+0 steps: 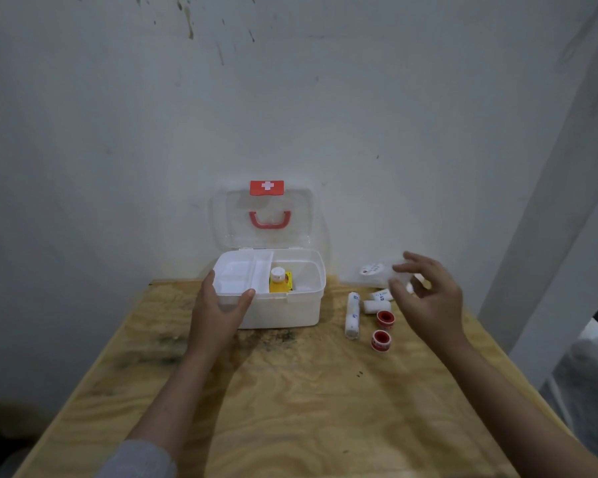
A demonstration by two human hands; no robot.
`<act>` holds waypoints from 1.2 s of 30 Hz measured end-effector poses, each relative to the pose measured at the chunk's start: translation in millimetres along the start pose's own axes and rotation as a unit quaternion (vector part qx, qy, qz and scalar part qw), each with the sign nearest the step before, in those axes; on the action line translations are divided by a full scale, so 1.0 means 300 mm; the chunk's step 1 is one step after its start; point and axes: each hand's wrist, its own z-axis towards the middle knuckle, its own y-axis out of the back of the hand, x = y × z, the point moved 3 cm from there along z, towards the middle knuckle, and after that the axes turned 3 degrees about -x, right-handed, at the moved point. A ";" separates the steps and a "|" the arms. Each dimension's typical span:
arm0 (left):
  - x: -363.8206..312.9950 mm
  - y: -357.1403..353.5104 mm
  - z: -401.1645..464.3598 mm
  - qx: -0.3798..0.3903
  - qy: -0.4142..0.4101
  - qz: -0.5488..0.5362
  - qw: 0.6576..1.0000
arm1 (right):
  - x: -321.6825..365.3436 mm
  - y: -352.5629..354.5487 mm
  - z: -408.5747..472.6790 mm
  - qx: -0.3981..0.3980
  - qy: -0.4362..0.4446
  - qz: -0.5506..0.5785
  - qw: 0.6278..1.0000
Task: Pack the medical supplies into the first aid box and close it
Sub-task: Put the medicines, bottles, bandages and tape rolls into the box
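Note:
The white first aid box point(290, 310) stands open at the table's back, its clear lid point(302, 215) with red handle upright against the wall. Inside are a white tray insert point(237, 274) on the left and a yellow bottle point(278, 282) with a white cap. My left hand point(218, 312) grips the box's front left corner, thumb on the rim. My right hand point(428, 298) hovers with fingers apart at the right end of a clear plastic packet point(368, 276); contact is unclear. Below lie a long bandage roll point(353, 315), two short rolls point(377, 306) and two red tape rolls point(381, 340).
The plywood table point(290, 408) carries dark stains in front of the box. A white wall rises right behind the box. A white post point(549, 253) slants up at the right, past the table's right edge.

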 end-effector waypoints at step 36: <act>0.028 -0.007 0.008 -0.006 0.013 -0.006 1.000 | -0.040 -0.468 0.235 0.297 0.038 -0.096 0.949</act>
